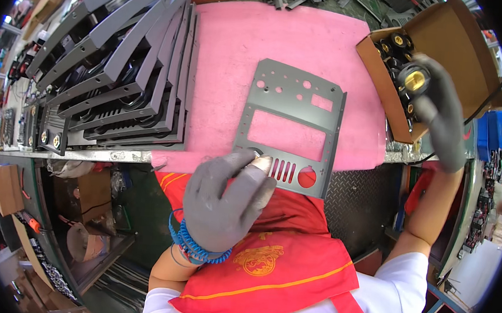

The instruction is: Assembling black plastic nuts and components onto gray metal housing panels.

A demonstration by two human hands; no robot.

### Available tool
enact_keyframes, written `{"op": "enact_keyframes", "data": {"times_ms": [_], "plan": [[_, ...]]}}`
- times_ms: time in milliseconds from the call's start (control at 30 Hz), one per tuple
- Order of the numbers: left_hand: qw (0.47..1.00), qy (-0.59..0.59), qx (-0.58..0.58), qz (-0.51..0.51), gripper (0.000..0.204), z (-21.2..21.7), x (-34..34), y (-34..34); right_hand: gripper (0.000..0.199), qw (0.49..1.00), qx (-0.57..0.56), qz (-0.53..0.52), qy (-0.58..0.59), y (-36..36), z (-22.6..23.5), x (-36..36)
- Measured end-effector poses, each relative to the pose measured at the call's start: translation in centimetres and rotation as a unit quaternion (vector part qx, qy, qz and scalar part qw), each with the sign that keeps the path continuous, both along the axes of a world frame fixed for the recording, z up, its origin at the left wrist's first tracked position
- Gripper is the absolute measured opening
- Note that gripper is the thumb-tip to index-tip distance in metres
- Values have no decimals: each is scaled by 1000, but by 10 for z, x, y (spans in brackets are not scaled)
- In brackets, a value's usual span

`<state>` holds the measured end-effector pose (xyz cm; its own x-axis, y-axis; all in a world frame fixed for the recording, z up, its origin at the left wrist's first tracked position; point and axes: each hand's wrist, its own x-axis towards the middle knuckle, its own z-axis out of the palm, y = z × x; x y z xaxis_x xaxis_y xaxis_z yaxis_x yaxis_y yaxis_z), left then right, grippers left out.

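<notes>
Left hand [224, 204] on grey panel [291, 127] | right hand [440, 108] holds connector [414, 79] (brown box [445, 36])

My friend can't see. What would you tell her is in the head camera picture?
A person's gloved left hand presses on the near edge of a grey metal panel lying on a pink mat. The gloved right hand holds a brass-centred black knob at a cardboard box of similar knobs.

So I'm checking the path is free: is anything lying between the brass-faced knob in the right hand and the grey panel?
Nothing visible: between the knob and the grey panel lies only bare pink mat.
</notes>
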<state>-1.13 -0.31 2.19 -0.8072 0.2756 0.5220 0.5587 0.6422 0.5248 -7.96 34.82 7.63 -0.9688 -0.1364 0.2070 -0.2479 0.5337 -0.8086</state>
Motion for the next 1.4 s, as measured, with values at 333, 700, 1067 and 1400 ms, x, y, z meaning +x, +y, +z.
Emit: {"op": "enact_keyframes", "data": {"times_ms": [333,700,1067,1400], "plan": [[969,-44,204,-131,35,-2,1,3,56,751,-467,204,-420,-136,-50,41],[763,-336,526,-170,33,-37,21,-7,31,975,-205,38,78,-189,-37,71],[442,-489,704,-264,36,-44,34,-6,13,971,-5,192,142,-164,-28,45],[401,-549,707,-193,36,-45,33,-4,34,948,21,256,189,-162,-43,54]]}}
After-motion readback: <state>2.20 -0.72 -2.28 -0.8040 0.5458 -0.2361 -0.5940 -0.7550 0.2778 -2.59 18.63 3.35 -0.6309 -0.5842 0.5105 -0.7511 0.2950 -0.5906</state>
